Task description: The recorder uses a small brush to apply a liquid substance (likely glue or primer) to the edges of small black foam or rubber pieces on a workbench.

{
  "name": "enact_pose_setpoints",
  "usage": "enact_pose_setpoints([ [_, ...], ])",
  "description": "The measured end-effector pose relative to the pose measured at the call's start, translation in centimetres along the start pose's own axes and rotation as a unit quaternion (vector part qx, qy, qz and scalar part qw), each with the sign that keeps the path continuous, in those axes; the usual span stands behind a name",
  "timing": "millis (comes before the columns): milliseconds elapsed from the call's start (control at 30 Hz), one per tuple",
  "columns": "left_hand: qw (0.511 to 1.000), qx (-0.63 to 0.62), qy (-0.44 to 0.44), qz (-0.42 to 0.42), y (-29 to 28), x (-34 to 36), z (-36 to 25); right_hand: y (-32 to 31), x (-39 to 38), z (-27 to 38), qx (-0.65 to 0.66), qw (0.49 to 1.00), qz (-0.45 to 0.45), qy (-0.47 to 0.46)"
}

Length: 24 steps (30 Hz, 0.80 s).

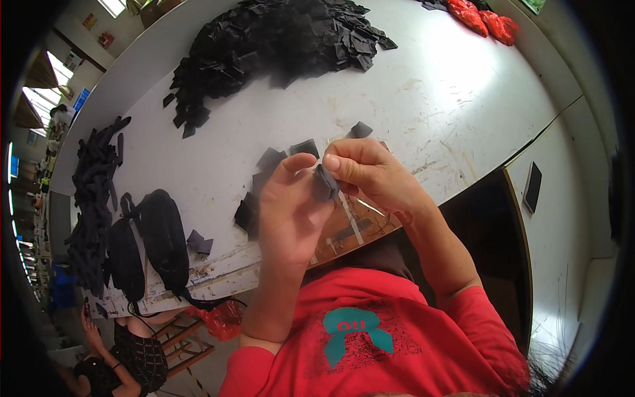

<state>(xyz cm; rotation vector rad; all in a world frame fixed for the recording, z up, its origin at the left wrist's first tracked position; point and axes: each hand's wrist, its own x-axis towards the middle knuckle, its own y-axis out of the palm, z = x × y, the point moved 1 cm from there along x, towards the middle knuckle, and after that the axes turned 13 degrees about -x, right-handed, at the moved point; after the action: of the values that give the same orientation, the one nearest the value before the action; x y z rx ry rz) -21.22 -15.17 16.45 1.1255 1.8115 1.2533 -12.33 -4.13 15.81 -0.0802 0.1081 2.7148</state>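
Both my hands are raised over the near part of the white table (436,119), meeting at a small folded dark grey fabric piece (324,183). My left hand (291,205) has its palm turned up with curled fingers round the piece's left side. My right hand (364,172) pinches the piece with thumb and fingers from the right; some fingertips are hidden. Several square dark fabric pieces (271,159) lie just behind and left of my hands. A scuffed brown board (350,225) lies beneath them at the table's edge.
A large black fabric pile (251,40) spreads across the back; dark strips (92,198) and black pouches (159,238) lie left. Red bags (473,16) sit back right, a phone (532,187) on the right ledge. Another person (135,354) is at lower left beside a wooden stool (185,347).
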Motion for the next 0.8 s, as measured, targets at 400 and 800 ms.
enact_pose_setpoints([
  [400,0.793,0.533,0.263,0.137,0.0,0.2,-0.1,0.4,-1.7,0.2,-0.164,0.959,-0.17,-0.155],
  [800,0.986,0.061,0.148,0.054,-2.1,-0.9,0.5,1.2,-2.1,0.4,-0.482,0.759,-0.24,-0.366],
])
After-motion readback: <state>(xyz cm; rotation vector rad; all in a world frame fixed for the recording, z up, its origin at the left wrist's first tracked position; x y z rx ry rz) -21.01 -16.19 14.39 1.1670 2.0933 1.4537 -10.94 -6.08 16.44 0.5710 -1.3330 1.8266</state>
